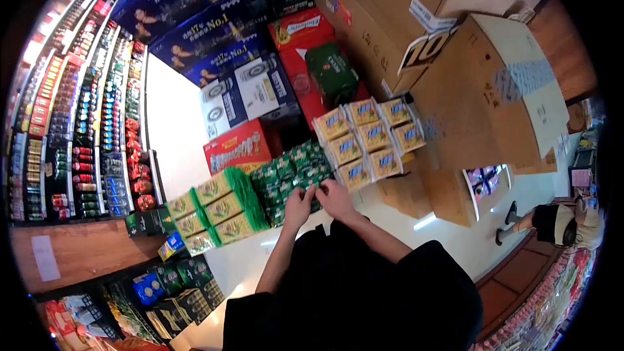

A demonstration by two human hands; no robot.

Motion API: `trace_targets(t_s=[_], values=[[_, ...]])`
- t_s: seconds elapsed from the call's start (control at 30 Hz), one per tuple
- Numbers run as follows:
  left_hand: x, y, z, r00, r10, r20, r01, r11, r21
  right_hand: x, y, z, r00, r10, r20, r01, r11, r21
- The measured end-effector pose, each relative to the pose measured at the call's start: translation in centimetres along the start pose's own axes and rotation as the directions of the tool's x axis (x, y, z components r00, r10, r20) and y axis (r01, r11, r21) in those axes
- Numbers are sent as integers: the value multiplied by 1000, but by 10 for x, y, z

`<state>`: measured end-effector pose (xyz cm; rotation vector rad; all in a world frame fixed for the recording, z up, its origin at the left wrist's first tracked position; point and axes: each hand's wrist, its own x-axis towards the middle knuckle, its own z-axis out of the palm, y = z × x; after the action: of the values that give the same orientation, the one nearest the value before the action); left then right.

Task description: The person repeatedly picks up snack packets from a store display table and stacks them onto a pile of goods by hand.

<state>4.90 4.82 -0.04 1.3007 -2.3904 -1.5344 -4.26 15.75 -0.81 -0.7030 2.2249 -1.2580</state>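
Note:
Side by side over the near edge of a pile of dark green packets [284, 170], my left hand [299, 208] and my right hand [336, 200] have their fingers bent inward, the fingertips almost meeting. Both pinch at a small green packet [316, 204], whose edges are partly hidden by the fingers. Left of the pile stand yellow packs [224, 208] in clear and green wrapping, stacked in rows. To the right, close to my right hand, lie orange-yellow packs [372, 136] in clear wrap, set out in rows.
Behind the packets are red cartons [239, 146], white-and-blue cartons [260, 88] and stacked blue cartons [195, 32]. Large brown cardboard boxes [481, 91] rise on the right. Shelves of drinks [84, 130] line the left. A person [552, 224] is at the far right.

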Motion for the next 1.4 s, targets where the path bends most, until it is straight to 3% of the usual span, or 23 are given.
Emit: trace_targets(t_s=[0.03, 0.1, 0.17, 0.23, 0.3, 0.53, 0.63, 0.77, 0.83, 0.93, 1.03, 1.07, 1.1, 1.17, 1.2, 1.4], values=[[5, -6, 4, 996, 56, -71, -54, 998, 36, 7, 2, 3, 1000, -2, 29, 5, 995, -97], [8, 1, 3, 996, 18, -85, -19, 1000, -9, 17, 0, 3, 996, -43, 78, 58, 975, -213], [12, 1, 5, 995, -78, -55, 79, 997, 23, 19, -14, -5, 982, -4, 190, 54, 964, -261], [12, 6, 6, 993, -34, -110, 46, 993, 110, 19, -15, -7, 956, -74, 285, 150, 956, -251], [10, 19, 5, 990, 15, -141, 21, 969, 248, 22, -22, -13, 923, 23, 383, 79, 965, -249], [10, 26, 9, 983, 0, -184, 73, 917, 392, 20, -23, -29, 871, 51, 489, 104, 952, -287], [3, 30, 10, 953, 95, -288, 39, 904, 427, 10, -28, -42, 886, -74, 457, 194, 956, -222], [-17, 38, 2, 948, 68, -311, 65, 915, 399, -5, -37, -49, 902, -110, 417, 232, 938, -255], [-33, 26, -3, 952, 101, -288, -2, 946, 326, -13, -40, -42, 888, -80, 453, 222, 937, -270], [-67, -5, -9, 952, 150, -268, -80, 964, 254, -36, -41, -20, 853, -237, 465, 361, 912, -197], [-118, -33, -14, 945, 171, -279, -110, 969, 221, -62, -52, 7, 685, -267, 678, 463, 878, -122], [-138, -53, -15, 943, 173, -284, -110, 968, 225, -76, -41, 30, 681, -347, 645, 482, 875, -39], [-158, -71, -18, 941, 170, -291, -103, 967, 232, -92, -50, 36, 650, -312, 693, 486, 872, -62], [-202, -97, -27, 952, 53, -300, 9, 980, 201, -133, -74, 49, 563, -236, 792, 500, 860, -99], [-224, -116, -29, 947, 24, -319, 34, 984, 176, -148, -60, 75, 519, -296, 802, 586, 806, -82], [-383, -219, -47, 909, -271, -315, 315, 944, 95, -282, -65, 173, 196, -333, 922, 675, 728, 119]])
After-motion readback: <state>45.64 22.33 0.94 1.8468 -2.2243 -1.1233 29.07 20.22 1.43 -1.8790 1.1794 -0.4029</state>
